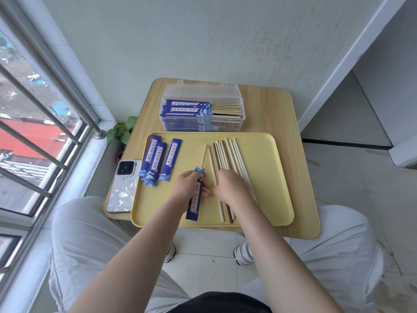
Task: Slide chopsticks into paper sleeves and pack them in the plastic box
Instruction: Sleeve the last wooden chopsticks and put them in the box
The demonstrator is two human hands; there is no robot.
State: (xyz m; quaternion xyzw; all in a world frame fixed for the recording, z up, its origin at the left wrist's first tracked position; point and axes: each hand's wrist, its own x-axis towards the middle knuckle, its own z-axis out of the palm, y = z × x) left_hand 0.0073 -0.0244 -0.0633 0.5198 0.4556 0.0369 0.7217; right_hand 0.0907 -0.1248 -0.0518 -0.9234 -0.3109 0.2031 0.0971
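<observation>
On the yellow tray point(266, 199), her left hand point(188, 185) pinches a blue paper sleeve point(195, 199), steadying its mouth around one chopstick point(204, 155). Right hand point(232, 186) curls over the loose chopsticks point(228, 154), probably fetching its mate; what it grips, I cannot tell.

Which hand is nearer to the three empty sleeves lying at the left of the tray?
Left. The left hand, gripping a sleeve, sits just right of the three empty sleeves. The right hand is farther right, resting on the loose chopsticks.
</observation>
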